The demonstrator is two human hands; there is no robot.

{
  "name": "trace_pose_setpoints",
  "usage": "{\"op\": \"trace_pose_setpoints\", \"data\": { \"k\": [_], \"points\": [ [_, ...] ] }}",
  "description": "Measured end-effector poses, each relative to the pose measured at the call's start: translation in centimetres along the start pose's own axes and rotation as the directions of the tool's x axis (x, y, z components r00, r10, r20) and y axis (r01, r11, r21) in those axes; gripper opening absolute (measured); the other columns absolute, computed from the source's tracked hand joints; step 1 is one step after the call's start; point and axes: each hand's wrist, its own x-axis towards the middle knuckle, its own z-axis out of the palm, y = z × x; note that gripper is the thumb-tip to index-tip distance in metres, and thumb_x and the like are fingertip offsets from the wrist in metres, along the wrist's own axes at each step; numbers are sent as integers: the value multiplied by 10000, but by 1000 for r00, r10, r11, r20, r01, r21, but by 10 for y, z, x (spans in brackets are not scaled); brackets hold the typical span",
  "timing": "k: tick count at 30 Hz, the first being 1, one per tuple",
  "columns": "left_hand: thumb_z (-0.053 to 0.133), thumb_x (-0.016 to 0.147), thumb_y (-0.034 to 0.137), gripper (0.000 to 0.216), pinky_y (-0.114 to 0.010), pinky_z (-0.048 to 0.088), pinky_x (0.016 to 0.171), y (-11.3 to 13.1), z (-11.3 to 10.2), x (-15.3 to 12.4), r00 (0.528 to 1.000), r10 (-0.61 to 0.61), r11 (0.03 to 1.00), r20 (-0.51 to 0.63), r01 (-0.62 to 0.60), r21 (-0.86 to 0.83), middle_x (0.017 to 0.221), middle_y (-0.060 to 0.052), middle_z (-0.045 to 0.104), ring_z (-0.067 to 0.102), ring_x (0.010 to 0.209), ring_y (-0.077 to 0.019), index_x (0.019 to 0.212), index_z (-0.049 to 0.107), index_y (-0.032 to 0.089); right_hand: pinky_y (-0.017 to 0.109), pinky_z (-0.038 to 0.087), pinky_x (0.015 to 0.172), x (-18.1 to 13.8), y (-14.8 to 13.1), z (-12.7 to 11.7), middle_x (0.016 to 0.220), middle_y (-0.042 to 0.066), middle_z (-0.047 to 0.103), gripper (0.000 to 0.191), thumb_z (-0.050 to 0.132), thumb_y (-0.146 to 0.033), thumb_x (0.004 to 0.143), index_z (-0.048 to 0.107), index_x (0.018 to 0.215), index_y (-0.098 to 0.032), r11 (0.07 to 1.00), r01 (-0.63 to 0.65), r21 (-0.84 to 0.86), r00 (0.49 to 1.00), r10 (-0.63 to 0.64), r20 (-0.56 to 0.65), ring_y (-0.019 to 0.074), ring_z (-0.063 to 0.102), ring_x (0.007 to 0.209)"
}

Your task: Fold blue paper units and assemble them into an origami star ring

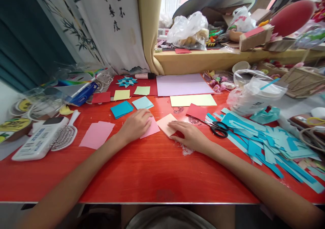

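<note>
My left hand (135,124) rests with curled fingers on a pink paper square (151,129) on the red table (142,168). My right hand (189,134) lies flat with fingers stretched out, pressing the near edge of a pale peach paper square (165,123). The two squares lie side by side between my hands. Black-handled scissors (215,127) lie just right of my right hand. A red paper square (196,111) sits behind it.
Blue paper offcuts (266,137) cover the right side. Pink sheets (96,134), blue squares (122,109), yellow and lilac sheets (182,84) lie further back. A hairbrush (64,136) and a white device (40,139) lie at left. A plastic bag (254,90) stands at right.
</note>
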Motion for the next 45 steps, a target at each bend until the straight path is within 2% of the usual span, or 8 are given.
{"op": "trace_pose_setpoints", "data": {
  "k": [5,10,16,22,28,31,35,45],
  "points": [
    [346,920,263,290,-379,428,994,19,11,-6,987,159,972,30,-151,-181,1189,-99,561,491,1165,-199,1121,521,148,395,443,975,1,0,0,1174,108,622,363,514,-329,858,591,1149,-127,999,47,-27,998,-49,-48,231,539,1147],
    [356,918,265,295,-394,377,1047,23,12,-7,980,187,953,62,-166,-252,1202,-99,562,492,1170,-190,1140,503,138,406,454,956,2,2,0,1166,101,626,326,509,-334,863,607,1123,-162,999,40,33,997,-38,-61,230,550,1132],
    [346,921,258,293,-385,383,1035,24,13,-7,978,190,950,86,-161,-266,1216,-95,551,486,1168,-195,1144,499,144,396,458,937,3,2,-1,1140,88,638,266,502,-298,869,622,1082,-193,997,31,68,998,-27,-55,225,560,1117],
    [332,924,244,296,-377,385,1034,24,14,-6,976,195,953,96,-165,-255,1218,-98,544,482,1167,-193,1148,493,137,398,455,931,3,3,-1,1166,89,625,326,510,-325,864,587,1140,-171,995,-25,98,999,28,-29,233,573,1085],
    [341,912,189,270,-421,383,1031,24,13,-8,973,233,952,-3,-228,-205,1220,-112,531,486,1157,-202,1124,501,139,387,450,930,3,2,-2,1165,81,625,292,453,-305,894,587,1122,-183,995,-36,94,999,38,-18,230,575,1085],
    [356,902,181,260,-415,435,974,26,12,-8,979,202,959,-42,-206,-193,1235,-124,505,483,1147,-217,1111,506,146,375,471,883,3,0,-4,1142,82,634,266,420,-281,904,591,1088,-195,996,-45,83,999,47,-19,222,600,1036],
    [357,903,190,272,-380,479,909,28,10,-7,990,136,971,-24,-138,-194,1217,-136,493,496,1120,-220,1134,489,135,353,481,849,1,-2,-4,1105,89,646,238,414,-244,898,592,1044,-181,998,-16,60,999,18,-31,214,615,1001],
    [338,905,166,273,-379,440,964,25,13,-5,999,15,965,-28,-22,-263,1186,-107,501,485,1128,-206,1146,465,147,341,481,841,-1,-5,0,1086,112,647,261,358,-190,906,583,1033,-153,994,88,-60,994,-92,-64,215,603,1023]
  ]
}}
